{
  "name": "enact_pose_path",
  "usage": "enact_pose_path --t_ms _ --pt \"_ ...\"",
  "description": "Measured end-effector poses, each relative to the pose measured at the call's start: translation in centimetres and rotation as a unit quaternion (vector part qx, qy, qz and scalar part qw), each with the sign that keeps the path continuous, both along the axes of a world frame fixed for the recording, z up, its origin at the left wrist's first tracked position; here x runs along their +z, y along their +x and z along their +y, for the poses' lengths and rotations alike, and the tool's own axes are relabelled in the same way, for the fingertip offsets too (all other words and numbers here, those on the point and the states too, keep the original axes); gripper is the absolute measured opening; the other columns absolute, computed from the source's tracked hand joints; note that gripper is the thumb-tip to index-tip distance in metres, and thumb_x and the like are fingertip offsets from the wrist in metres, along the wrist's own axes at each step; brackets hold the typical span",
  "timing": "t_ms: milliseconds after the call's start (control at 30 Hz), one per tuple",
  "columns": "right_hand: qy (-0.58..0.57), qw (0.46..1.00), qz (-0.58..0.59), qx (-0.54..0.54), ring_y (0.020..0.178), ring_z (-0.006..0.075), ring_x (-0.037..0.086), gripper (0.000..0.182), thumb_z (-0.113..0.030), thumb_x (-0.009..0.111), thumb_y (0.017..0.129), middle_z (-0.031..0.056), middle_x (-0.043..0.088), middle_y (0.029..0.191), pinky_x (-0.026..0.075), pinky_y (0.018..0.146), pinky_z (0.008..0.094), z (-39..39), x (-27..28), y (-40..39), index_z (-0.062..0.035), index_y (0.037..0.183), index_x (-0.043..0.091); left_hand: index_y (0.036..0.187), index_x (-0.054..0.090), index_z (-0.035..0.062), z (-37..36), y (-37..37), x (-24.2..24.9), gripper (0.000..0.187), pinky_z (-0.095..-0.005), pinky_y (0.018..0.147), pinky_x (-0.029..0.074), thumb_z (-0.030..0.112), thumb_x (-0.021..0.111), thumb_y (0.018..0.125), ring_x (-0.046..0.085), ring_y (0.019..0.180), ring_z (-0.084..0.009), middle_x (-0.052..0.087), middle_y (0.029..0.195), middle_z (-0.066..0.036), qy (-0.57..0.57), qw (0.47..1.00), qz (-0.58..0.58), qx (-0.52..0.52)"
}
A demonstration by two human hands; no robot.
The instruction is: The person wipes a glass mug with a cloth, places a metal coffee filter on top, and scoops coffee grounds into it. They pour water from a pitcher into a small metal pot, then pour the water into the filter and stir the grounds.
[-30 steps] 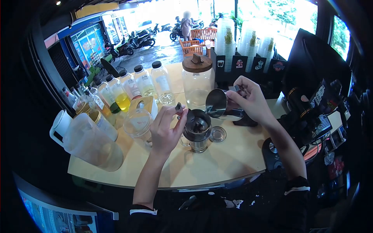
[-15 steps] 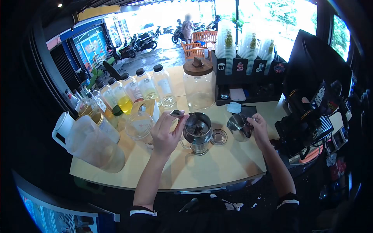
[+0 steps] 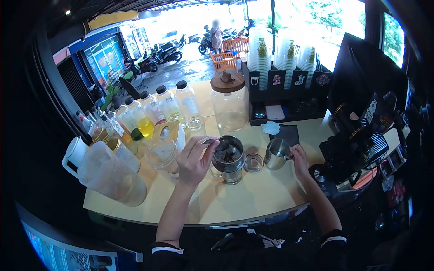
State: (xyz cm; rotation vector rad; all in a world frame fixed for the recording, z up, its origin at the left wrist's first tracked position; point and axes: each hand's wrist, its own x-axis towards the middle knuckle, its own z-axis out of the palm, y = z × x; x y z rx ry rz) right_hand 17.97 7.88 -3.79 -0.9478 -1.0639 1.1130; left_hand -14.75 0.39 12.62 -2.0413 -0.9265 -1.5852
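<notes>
The left hand has its thumb and fingers together, pinched on a thin metal handle at the left side of a metal cup; which piece the handle belongs to cannot be told, because the fingers cover part of it. The cup sits upright on a glass mug, roughly midway along the worktop, nearer its near edge than its far edge. Dark contents show inside. The mug apparently serves as a stand for the cup, and the pinch at the rim probably steadies the handle while leaving the mouth uncovered. A round lid lies flat just to the right of the mug, close enough to reach yet clear of the base. The right hand is clamped on the handle of a metal pitcher, which appears to rest upright toward the right edge of the worktop; its handle faces that edge, which suits a grip from the right. Compared with the frame one second earlier, the pitcher differs most: it was raised and tilted beside the cup's rim, and is now lower, upright and farther right. A pale cloth and a dark mat behind it now show more fully. The left hand keeps its pinch beside the cup.
</notes>
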Motion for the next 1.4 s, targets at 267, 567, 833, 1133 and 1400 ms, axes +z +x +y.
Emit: enact_pose_path --t_ms 267,567,833,1133,1400 --pt "0.276 0.896 -0.349 -0.009 0.068 0.0103 0.053 0.037 -0.004 0.067 0.078 0.0098 0.054 0.115 0.046 0.064 0.0246 -4.0 13.9 -5.2 -0.0038 0.113 0.054 0.092 0.064 0.0032 0.1 0.8 0.5 0.02 -0.0304 0.064 0.05 0.001 0.071 0.073 0.062 0.073 -0.0218 0.062 0.081 -0.007 -0.024 0.998 0.036 -0.041" --pt "0.499 0.783 -0.34 0.147 0.078 0.0247 0.06 0.028 0.0 0.06 0.08 0.0137 0.06 0.102 0.05 0.07 0.0334 -6.8 20.4 -12.7 -0.0023 0.108 0.054 0.098 0.062 0.0032 -0.3 0.8 0.9 0.03 -0.0385 0.086 0.045 0.015 0.073 0.073 0.059 0.087 -0.0254 0.059 0.091 -0.007 -0.056 0.989 0.132 -0.02" --pt "0.615 0.571 -0.538 0.078 0.085 0.0208 0.06 0.031 -0.012 0.06 0.073 0.0133 0.057 0.103 0.051 0.074 0.0312 -7.5 16.9 -11.8 -0.0008 0.101 0.051 0.13 0.041 0.0018 0.4 -0.4 -1.5 0.1 -0.0423 0.1 0.034 0.046 0.084 0.052 0.053 0.106 -0.0293 0.056 0.113 -0.013 -0.3 0.949 0.088 0.031" --pt "0.654 0.511 -0.554 0.062 0.083 0.0175 0.058 0.031 -0.023 0.061 0.078 0.0112 0.054 0.096 0.05 0.073 0.0287 -7.6 15.4 -11.8 -0.0027 0.098 0.051 0.119 0.051 0.0054 1.2 -0.1 -2.2 0.081 -0.0402 0.097 0.034 0.041 0.082 0.054 0.055 0.105 -0.0252 0.057 0.108 -0.01 -0.31 0.948 0.077 0.0" --pt "0.654 0.511 -0.554 0.063 0.084 0.0178 0.058 0.031 -0.023 0.062 0.077 0.01 0.054 0.097 0.05 0.073 0.0295 -7.9 15.1 -12.0 -0.0038 0.099 0.05 0.116 0.052 0.0074 1.3 -0.1 -2.5 0.077 -0.0404 0.096 0.034 0.037 0.083 0.052 0.055 0.104 -0.0259 0.058 0.108 -0.01 -0.328 0.943 0.045 -0.021"
